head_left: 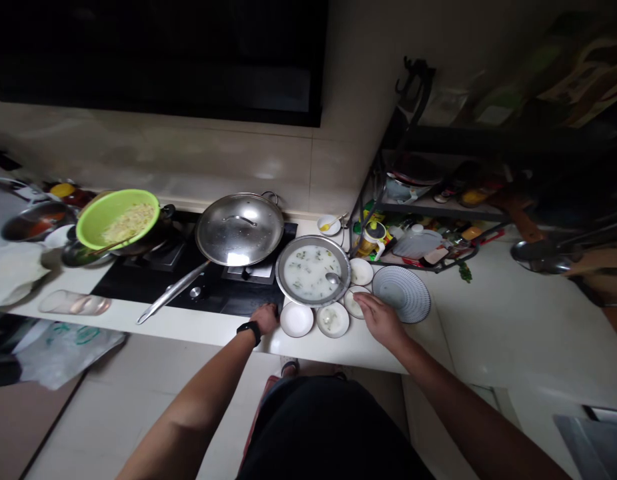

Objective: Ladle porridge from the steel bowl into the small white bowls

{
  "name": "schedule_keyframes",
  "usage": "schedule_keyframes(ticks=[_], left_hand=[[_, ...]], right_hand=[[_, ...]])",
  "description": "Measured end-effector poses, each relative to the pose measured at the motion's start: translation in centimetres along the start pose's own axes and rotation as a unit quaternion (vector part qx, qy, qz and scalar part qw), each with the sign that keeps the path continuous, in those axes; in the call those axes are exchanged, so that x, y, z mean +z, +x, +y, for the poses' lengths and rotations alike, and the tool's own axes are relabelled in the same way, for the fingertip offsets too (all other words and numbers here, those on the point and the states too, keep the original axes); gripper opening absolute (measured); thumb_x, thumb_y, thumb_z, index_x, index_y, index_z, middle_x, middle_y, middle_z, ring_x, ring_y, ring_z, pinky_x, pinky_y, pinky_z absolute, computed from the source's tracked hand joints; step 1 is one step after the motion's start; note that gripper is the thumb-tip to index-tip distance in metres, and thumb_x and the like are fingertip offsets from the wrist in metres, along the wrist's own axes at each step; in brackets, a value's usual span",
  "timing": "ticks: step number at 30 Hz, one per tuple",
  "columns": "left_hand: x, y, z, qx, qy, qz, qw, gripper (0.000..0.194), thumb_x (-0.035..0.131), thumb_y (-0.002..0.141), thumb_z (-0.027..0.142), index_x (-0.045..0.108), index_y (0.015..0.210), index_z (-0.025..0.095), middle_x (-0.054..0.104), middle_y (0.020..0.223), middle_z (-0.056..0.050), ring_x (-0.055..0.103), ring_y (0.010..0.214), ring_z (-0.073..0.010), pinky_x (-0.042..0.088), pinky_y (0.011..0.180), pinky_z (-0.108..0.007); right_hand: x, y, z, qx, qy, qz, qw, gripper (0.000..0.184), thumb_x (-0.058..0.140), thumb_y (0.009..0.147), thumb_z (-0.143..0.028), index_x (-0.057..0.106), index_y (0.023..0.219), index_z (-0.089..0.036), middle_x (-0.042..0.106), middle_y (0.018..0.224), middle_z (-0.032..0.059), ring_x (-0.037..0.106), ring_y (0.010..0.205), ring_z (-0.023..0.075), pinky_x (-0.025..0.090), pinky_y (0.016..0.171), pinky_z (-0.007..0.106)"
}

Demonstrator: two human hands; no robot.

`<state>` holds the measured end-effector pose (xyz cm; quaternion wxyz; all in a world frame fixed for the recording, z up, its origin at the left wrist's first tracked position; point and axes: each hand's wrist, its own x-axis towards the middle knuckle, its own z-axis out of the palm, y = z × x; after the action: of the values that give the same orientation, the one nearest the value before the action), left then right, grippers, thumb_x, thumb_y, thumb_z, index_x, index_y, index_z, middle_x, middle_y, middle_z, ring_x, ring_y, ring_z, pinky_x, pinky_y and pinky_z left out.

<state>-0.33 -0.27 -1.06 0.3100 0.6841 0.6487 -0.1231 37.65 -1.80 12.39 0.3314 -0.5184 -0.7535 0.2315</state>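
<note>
My right hand [381, 322] is over a small white bowl [352, 308], thumb and fingers pressed together. Whatever they pinch, if anything, is hidden. My left hand [265, 319], with a dark band on its wrist, rests at the counter's front edge by the hob's right corner; its fingers are mostly hidden. Between and beyond both hands stands a wide metal basin [308, 270] of milky liquid with green bits and a spoon [333, 278] in it. Near it are a white bowl [297, 320], a bowl with some of the liquid [333, 321] and another small bowl [361, 272].
A lidded pan [239, 230] sits on the black hob [138, 283], its handle jutting forward. Left of it are a green basin [95, 220] with pale shreds and a lying glass [75, 303]. At right stand a patterned plate [403, 293] and a dark rack [453, 215] with jars.
</note>
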Motion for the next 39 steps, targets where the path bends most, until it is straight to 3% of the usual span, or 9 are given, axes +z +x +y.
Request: schedule_keyframes(ticks=[4,8,11,14,22,31,35,39], left_hand=[[0.0,-0.1,0.1,-0.007,-0.004,0.002,1.000,0.033,0.061,0.095,0.039,0.074,0.112,0.015,0.076,0.120,-0.019,0.073,0.114,-0.0307,0.054,0.098,-0.035],[-0.2,-0.3,0.2,-0.009,-0.009,0.003,1.000,0.035,0.061,0.094,0.040,0.074,0.115,0.014,0.075,0.123,-0.020,0.073,0.113,-0.0322,0.054,0.098,-0.037],[-0.3,-0.3,0.2,-0.008,-0.009,-0.002,1.000,0.033,0.060,0.095,0.038,0.074,0.114,0.014,0.076,0.122,-0.020,0.073,0.114,-0.0318,0.053,0.098,-0.037],[-0.3,-0.2,0.1,-0.007,-0.009,-0.004,1.000,0.031,0.061,0.095,0.037,0.074,0.113,0.015,0.076,0.121,-0.020,0.073,0.114,-0.0310,0.053,0.098,-0.036],[-0.6,-0.4,0.4,-0.010,-0.013,-0.009,1.000,0.030,0.059,0.096,0.036,0.075,0.110,0.015,0.077,0.119,-0.020,0.074,0.110,-0.0307,0.054,0.094,-0.036],[-1.1,-0.7,0.6,-0.002,-0.004,-0.013,1.000,0.029,0.061,0.095,0.034,0.075,0.112,0.015,0.077,0.121,-0.019,0.074,0.113,-0.0301,0.054,0.097,-0.034],[-1.2,-0.7,0.7,-0.005,-0.007,-0.010,1.000,0.029,0.061,0.096,0.034,0.075,0.113,0.015,0.077,0.123,-0.020,0.073,0.115,-0.0305,0.053,0.098,-0.035],[-0.9,-0.5,0.6,-0.012,-0.009,-0.012,1.000,0.029,0.060,0.096,0.033,0.075,0.113,0.015,0.077,0.123,-0.019,0.074,0.114,-0.0299,0.053,0.098,-0.035]], right_hand=[[3.3,1.5,1.4,0.157,0.123,0.039,0.979,0.042,0.056,0.099,-0.059,0.077,0.106,-0.023,0.084,0.102,0.0143,0.082,0.097,0.0324,0.066,0.091,0.049],[4.6,1.8,2.0,0.324,0.277,0.126,0.895,0.052,0.071,0.085,-0.071,0.072,0.099,-0.021,0.082,0.083,0.0118,0.083,0.080,0.0325,0.069,0.079,0.047],[4.2,1.7,2.2,0.382,0.360,0.162,0.835,0.048,0.084,0.077,-0.063,0.070,0.092,-0.020,0.081,0.078,0.0106,0.083,0.077,0.0317,0.069,0.078,0.045],[3.3,1.4,2.2,0.392,0.400,0.174,0.810,0.046,0.090,0.073,-0.056,0.069,0.089,-0.019,0.080,0.078,0.0102,0.083,0.076,0.0320,0.070,0.077,0.045],[1.1,0.9,2.1,0.380,0.404,0.207,0.806,0.050,0.092,0.071,-0.058,0.071,0.092,-0.018,0.080,0.080,0.0098,0.084,0.080,0.0315,0.070,0.081,0.045],[-4.4,1.3,5.5,0.364,0.367,0.304,0.800,0.039,0.090,0.074,-0.050,0.067,0.086,-0.022,0.079,0.077,0.0060,0.083,0.080,0.0309,0.070,0.083,0.047],[-5.2,2.0,6.6,0.347,0.308,0.331,0.822,0.034,0.084,0.079,-0.050,0.069,0.090,-0.022,0.078,0.074,0.0042,0.083,0.080,0.0302,0.069,0.085,0.049],[-4.5,2.3,7.4,0.332,0.208,0.288,0.874,0.040,0.072,0.087,-0.058,0.072,0.095,-0.019,0.079,0.074,0.0072,0.082,0.082,0.0319,0.066,0.087,0.052]])
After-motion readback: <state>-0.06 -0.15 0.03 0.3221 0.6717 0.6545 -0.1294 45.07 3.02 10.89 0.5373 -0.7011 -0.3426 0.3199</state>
